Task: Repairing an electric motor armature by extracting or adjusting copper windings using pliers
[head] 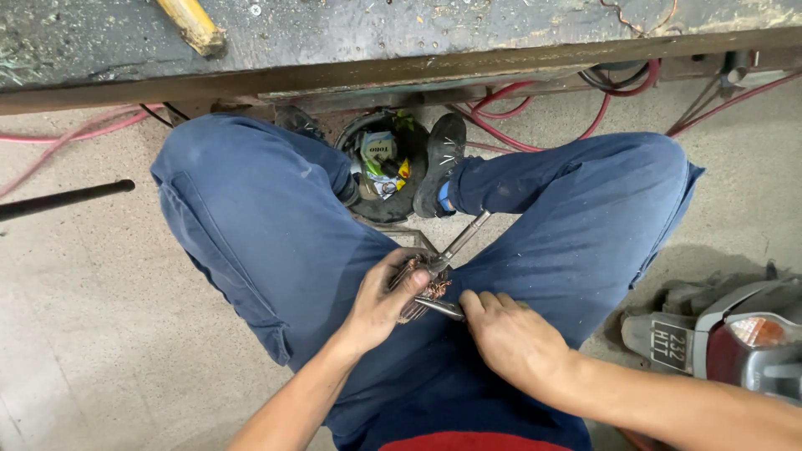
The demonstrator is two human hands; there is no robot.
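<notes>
From the head view I see a round black bucket (386, 205) under the bench edge (401, 71), between my shoes; it holds bright green, yellow and white packets (380, 159). At right a small white plate (672, 345) sits on a grey scooter tail (735, 334). Open floor (92, 292) lies left. My left hand (380, 305) is closed round a copper-wound rotor (422, 288) on my lap; my right hand (505, 334) pinches a metal rod (441, 308) against it.
</notes>
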